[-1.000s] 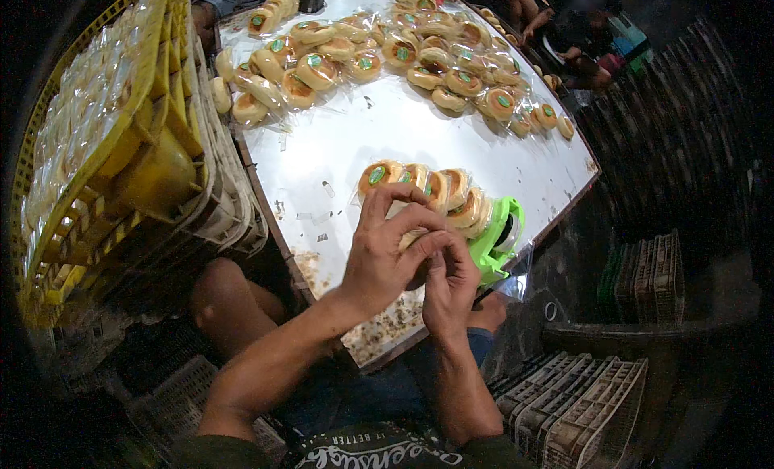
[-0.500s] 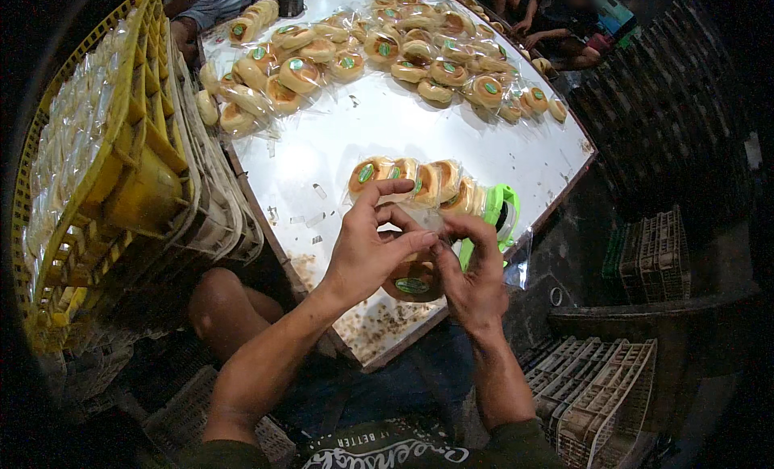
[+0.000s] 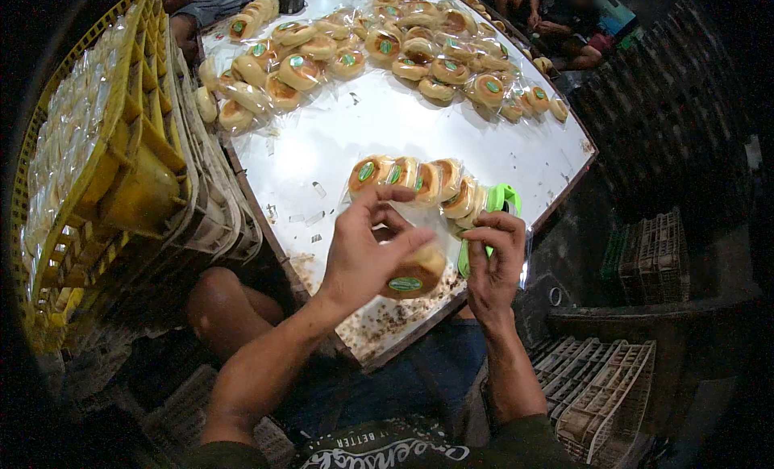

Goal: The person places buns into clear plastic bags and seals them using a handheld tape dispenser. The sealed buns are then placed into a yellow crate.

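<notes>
My left hand (image 3: pixel 359 247) is curled at a bun in clear wrapping (image 3: pixel 423 269) with a green oval label, near the table's front corner. Its thumb is blurred, and the grip on the wrapping is partly hidden behind the fingers. Thumb and fingertips of my right hand (image 3: pixel 493 263) are brought together in front of a bright green tape dispenser (image 3: pixel 504 196); whatever lies between them is too small to make out. Just beyond my hands, a row of wrapped, labelled buns (image 3: pixel 403 177) leans together, its right end against the dispenser.
Many wrapped buns (image 3: pixel 451 70) cover the far part of the white table (image 3: pixel 306 162). Tall yellow crates (image 3: pixel 137 170) full of wrapped goods stand at the left, with pale crates (image 3: pixel 597 388) low at the right. Another person's hands (image 3: pixel 548 25) show at the far right.
My hands, together at the bun's wrapping before, have come apart. The right one has moved right to the tape dispenser; the left stays with the bun, which has shifted slightly.
</notes>
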Motion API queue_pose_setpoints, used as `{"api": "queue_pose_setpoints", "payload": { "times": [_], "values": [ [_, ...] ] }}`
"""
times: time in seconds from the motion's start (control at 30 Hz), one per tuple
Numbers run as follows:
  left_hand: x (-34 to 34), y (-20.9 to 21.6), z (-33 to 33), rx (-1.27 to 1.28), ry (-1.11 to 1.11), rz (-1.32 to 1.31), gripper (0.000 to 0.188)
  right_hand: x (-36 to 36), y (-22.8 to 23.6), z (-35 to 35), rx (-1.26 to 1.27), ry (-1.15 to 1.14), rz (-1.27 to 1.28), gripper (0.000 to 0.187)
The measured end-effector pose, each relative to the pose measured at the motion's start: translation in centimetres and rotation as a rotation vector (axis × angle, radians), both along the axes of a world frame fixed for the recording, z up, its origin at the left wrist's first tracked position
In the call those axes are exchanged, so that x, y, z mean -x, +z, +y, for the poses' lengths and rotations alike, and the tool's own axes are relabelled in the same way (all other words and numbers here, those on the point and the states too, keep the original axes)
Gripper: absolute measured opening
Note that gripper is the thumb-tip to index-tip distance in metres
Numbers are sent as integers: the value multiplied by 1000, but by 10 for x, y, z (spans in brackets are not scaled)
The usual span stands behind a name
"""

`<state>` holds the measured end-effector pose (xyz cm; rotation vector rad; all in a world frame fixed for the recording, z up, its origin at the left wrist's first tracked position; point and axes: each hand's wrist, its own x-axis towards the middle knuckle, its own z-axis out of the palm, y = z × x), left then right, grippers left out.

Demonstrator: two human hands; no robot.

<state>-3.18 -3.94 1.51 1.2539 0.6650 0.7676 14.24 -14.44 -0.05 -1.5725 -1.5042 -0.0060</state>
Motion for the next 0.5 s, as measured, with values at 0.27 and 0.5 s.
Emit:
{"api": "queue_pose_setpoints", "payload": {
  "times": [0.27, 0.5],
  "values": [
    [-8, -4, 0, 72, -8, -116, 56, 22, 4, 5, -4, 193, 260, 47],
    [-3, 5, -16, -206, 136, -15, 42, 37, 6, 11, -52, -35, -63, 24]
  ]
}}
